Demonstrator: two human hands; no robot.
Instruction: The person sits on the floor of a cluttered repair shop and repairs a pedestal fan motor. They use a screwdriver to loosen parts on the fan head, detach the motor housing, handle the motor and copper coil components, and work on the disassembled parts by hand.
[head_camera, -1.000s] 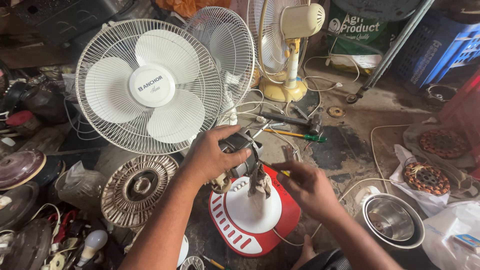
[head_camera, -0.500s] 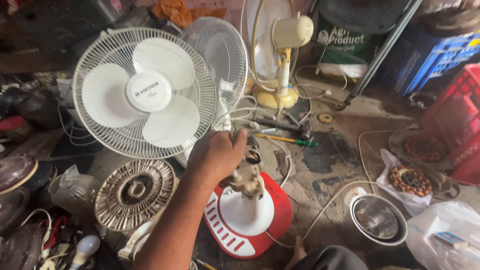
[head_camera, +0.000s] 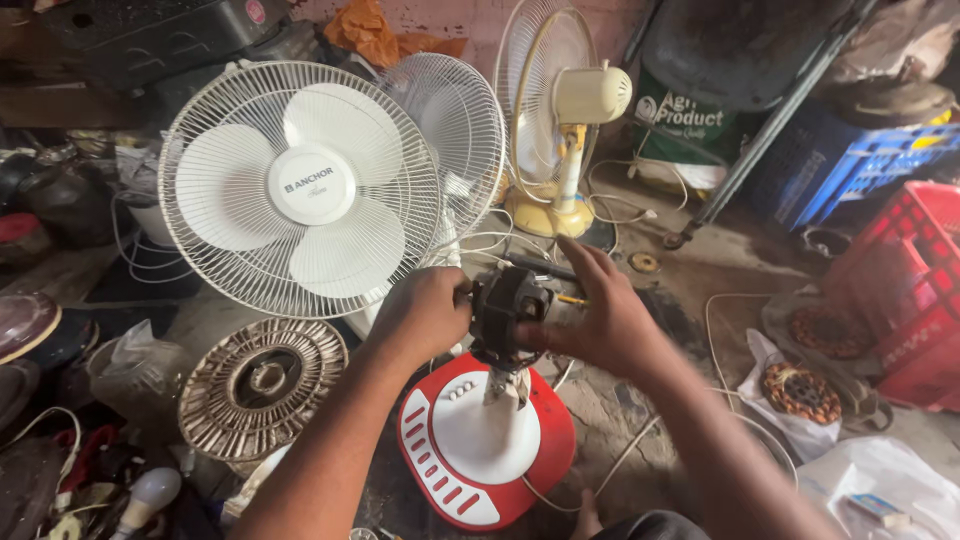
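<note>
A dark fan motor (head_camera: 505, 312) stands on a short white stem above a red and white round fan base (head_camera: 487, 440). My left hand (head_camera: 425, 315) grips the motor's left side. My right hand (head_camera: 595, 310) presses on its right side, fingers spread toward the back. Behind my left hand stands a white table fan (head_camera: 300, 188) with a wire guard and three blades.
A second wire guard (head_camera: 462, 140) and a cream fan (head_camera: 565, 130) stand behind. A round metal grille (head_camera: 262, 385) lies at left. Copper-wound stators (head_camera: 800, 392) sit on plastic at right, near red (head_camera: 915, 290) and blue (head_camera: 850, 160) crates. Tools and white cables lie on the floor.
My right hand, out of sight half a second ago, has come back up onto the right side of the motor. The view has shifted closer and to the right.
</note>
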